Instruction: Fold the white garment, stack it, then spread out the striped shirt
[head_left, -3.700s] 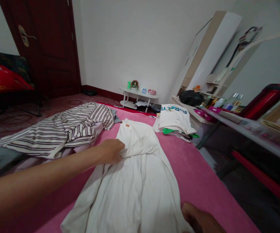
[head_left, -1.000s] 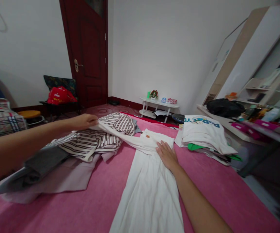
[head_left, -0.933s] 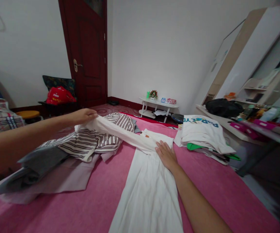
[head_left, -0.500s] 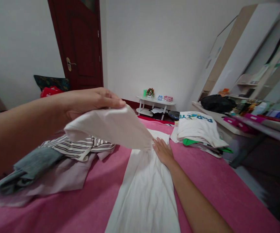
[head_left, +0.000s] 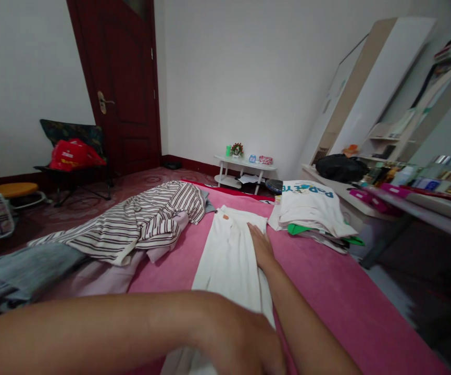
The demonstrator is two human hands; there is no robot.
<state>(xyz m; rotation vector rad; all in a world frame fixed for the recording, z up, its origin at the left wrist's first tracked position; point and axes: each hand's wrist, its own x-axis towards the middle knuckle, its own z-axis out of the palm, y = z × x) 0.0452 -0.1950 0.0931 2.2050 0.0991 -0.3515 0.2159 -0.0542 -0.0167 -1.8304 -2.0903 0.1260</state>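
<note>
White trousers (head_left: pixel 231 250) lie lengthwise on the pink bed cover (head_left: pixel 311 291), with a small brown patch near their far end. My right hand (head_left: pixel 261 245) rests on their right edge near that end, fingers stretched out flat. Close to me, my left hand (head_left: pixel 245 338) reaches across the near part of the trousers. Its fingertips run out of the frame, so I cannot see whether they hold the cloth.
Left on the bed are a striped shirt (head_left: pixel 147 224) and grey clothing (head_left: pixel 34 265). A stack of folded shirts (head_left: pixel 311 208) is at the right, beside a dressing table (head_left: pixel 370 203). Beyond stand a low white table (head_left: pixel 245 164) and a chair with a red bag (head_left: pixel 73 155).
My left hand has let down the raised white flap and come back towards me, low over the trousers. My right hand still lies flat near the far end. The view has shifted slightly.
</note>
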